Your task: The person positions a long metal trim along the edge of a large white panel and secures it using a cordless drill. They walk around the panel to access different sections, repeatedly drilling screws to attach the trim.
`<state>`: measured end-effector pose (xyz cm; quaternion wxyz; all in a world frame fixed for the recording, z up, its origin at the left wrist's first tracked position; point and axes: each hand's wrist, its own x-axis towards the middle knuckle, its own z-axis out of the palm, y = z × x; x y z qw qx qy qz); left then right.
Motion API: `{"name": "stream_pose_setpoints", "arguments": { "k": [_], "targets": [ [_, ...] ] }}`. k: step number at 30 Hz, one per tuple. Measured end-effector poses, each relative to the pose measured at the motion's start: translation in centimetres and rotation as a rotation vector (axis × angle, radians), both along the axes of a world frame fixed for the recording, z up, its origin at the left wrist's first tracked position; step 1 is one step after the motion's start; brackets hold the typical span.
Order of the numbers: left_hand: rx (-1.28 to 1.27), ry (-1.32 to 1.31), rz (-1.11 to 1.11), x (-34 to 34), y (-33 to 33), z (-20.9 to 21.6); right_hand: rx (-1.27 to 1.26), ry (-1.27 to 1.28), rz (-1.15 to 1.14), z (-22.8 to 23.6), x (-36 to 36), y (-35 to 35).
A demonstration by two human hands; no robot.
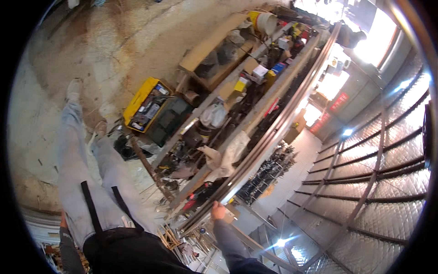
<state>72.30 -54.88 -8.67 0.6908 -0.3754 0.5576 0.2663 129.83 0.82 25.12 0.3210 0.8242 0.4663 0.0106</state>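
Long metal bars (278, 132) run lengthwise in a bundle, from the lower middle up to the bright upper right. At their near end my right hand (218, 211) is closed round the edge of the bundle, with my arm in a dark grey sleeve. Far off at the lower left, my left hand (64, 221) hangs beside my thigh. It is mostly hidden there, and its fingers cannot be made out.
Beside the bars stands a cluttered shelf rack (246, 123) with boxes, rags and tools. A yellow toolbox (139, 99) lies open on the concrete floor (132, 41) near my feet. A white-and-yellow bucket (264, 23) stands farther up. A dark shape (350, 35) is at the bars' far end.
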Motion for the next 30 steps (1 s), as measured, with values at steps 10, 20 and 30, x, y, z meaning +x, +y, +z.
{"name": "stream_pose_setpoints", "arguments": {
  "k": [10, 20, 30],
  "targets": [
    [0.169, -0.16, 0.073, -4.6, 4.5, -5.5, 0.106, 0.022, -0.058, 0.3, 0.3, -5.3],
    [0.137, -0.106, -0.033, -5.1, 8.6, -3.3, 0.075, -0.047, -0.172, -0.7, 1.4, -4.5],
    [-0.014, -0.137, -0.033, -7.8, 7.4, 0.7, -0.106, -0.169, -0.084, -1.3, 2.2, -2.3]
  ]
}}
